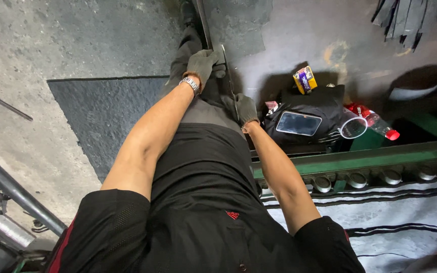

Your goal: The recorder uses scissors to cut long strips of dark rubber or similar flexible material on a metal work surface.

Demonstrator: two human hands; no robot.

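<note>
I look down along my own body, black shirt and grey trousers. My left hand (203,63), in a grey glove with a metal watch at the wrist, grips the upper part of a thin dark strip (230,83) that stands on edge in front of my legs. My right hand (246,108), also gloved, holds the same strip lower down, close to my waist. The strip runs on up past my left hand toward the top of the view. My fingers hide part of its edge.
To the right lies a black bag (324,101) with a phone (299,124) on it, beside a yellow-and-purple box (304,80), a clear cup (352,127) and a red-capped bottle (380,126). A green roller frame (360,159) crosses below. A dark floor mat (107,114) lies left; metal pipes (11,189) lower left.
</note>
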